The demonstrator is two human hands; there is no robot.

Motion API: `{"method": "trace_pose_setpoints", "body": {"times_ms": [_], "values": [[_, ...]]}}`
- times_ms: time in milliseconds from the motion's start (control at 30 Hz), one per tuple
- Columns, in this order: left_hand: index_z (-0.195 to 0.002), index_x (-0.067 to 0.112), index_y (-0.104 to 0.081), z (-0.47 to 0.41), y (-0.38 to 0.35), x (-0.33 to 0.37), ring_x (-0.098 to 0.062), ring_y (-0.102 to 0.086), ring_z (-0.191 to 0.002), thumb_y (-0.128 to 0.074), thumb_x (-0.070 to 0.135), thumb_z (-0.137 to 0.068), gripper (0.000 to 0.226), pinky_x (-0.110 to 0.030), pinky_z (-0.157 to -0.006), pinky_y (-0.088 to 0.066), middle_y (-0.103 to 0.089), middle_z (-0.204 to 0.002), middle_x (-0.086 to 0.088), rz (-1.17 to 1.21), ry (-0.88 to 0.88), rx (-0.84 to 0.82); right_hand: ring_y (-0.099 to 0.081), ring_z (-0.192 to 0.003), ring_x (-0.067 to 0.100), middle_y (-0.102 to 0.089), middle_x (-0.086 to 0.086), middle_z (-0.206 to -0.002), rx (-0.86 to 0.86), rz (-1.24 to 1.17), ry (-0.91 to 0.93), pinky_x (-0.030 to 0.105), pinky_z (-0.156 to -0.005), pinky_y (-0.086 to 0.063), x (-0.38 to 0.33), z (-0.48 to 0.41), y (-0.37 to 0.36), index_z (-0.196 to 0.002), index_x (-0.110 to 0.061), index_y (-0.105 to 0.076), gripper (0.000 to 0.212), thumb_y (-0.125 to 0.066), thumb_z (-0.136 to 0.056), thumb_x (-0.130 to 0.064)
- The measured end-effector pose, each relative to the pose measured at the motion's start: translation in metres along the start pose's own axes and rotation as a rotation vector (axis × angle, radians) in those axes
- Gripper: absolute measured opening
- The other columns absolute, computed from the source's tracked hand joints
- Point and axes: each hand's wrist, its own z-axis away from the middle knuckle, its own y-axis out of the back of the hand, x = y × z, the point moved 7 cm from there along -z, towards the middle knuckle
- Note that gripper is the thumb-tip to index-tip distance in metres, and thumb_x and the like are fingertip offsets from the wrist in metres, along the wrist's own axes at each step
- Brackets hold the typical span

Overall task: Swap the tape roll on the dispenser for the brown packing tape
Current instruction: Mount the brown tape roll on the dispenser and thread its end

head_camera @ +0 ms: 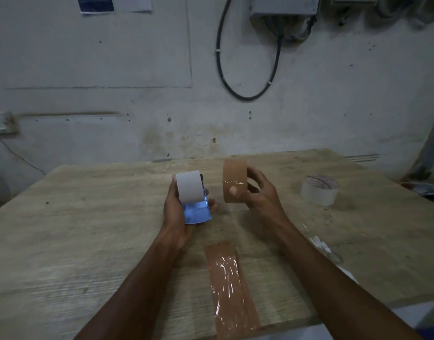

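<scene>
My left hand [174, 212] holds a blue tape dispenser [196, 213] above the middle of the wooden table [88, 229]. A pale grey roll [189, 188] sits on the dispenser's upper end. My right hand [259, 192] holds the brown packing tape roll [233, 177] upright on its edge, thumb pressed on its outer face, fingers through the core. The two rolls are side by side, a small gap apart, both lifted off the table.
A clear tape roll [320, 189] lies flat on the table at the right. A strip of brown tape [232, 290] is stuck along the table near the front edge. Crumpled clear tape scraps [327, 250] lie by my right forearm. A wall stands behind the table.
</scene>
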Motion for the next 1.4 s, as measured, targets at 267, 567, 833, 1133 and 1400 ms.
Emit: {"method": "trace_pose_setpoints", "body": {"times_ms": [267,567,833,1133,1400], "values": [[-0.107,0.009,-0.064,0.002,-0.002,-0.005,-0.023,-0.057,-0.084,-0.035,0.052,-0.105,0.052,-0.031,-0.057,-0.061,-0.062,-0.100,-0.012,0.037,0.071,-0.012,-0.055,-0.125,0.028,-0.052,0.002,-0.139,-0.132,-0.120,0.014,0.049,-0.095,-0.054,0.000,0.002,-0.012,-0.135,-0.028,-0.050,0.092,-0.089,-0.052,-0.018],[-0.104,0.009,-0.066,0.003,0.003,-0.004,-0.022,-0.059,-0.087,-0.034,0.046,-0.107,0.049,-0.031,-0.060,-0.061,-0.066,-0.098,-0.012,0.059,0.052,0.004,-0.051,-0.130,0.024,-0.052,0.000,-0.143,-0.191,0.028,0.162,0.048,-0.102,-0.046,-0.012,0.006,-0.011,-0.140,-0.023,-0.045,0.098,-0.086,-0.050,-0.020],[-0.107,0.006,-0.067,-0.005,0.013,-0.006,-0.026,-0.075,-0.076,-0.047,0.048,-0.103,0.047,-0.035,-0.063,-0.065,-0.071,-0.098,-0.018,0.010,0.019,0.074,-0.054,-0.128,0.028,-0.054,0.002,-0.141,-0.207,0.032,0.106,0.060,-0.098,-0.049,-0.006,0.007,-0.017,-0.141,-0.029,-0.048,0.084,-0.085,-0.067,-0.042],[-0.104,0.011,-0.069,-0.005,0.007,-0.004,-0.018,-0.076,-0.066,-0.045,0.043,-0.105,0.040,-0.030,-0.060,-0.062,-0.078,-0.083,-0.008,-0.203,-0.049,0.009,-0.055,-0.127,0.032,-0.055,0.009,-0.140,-0.253,-0.016,0.097,0.061,-0.092,-0.053,-0.002,0.009,-0.025,-0.141,-0.023,-0.050,0.070,-0.080,-0.078,-0.031],[-0.139,0.006,-0.059,-0.005,0.015,-0.001,-0.031,-0.068,-0.099,-0.051,0.050,-0.098,0.060,-0.039,-0.076,-0.060,-0.065,-0.131,-0.024,-0.266,-0.068,0.077,-0.056,-0.127,0.022,-0.059,0.001,-0.139,-0.273,0.052,0.067,0.055,-0.100,-0.050,-0.001,0.008,-0.027,-0.141,-0.027,-0.051,0.068,-0.076,-0.079,-0.041]]}}
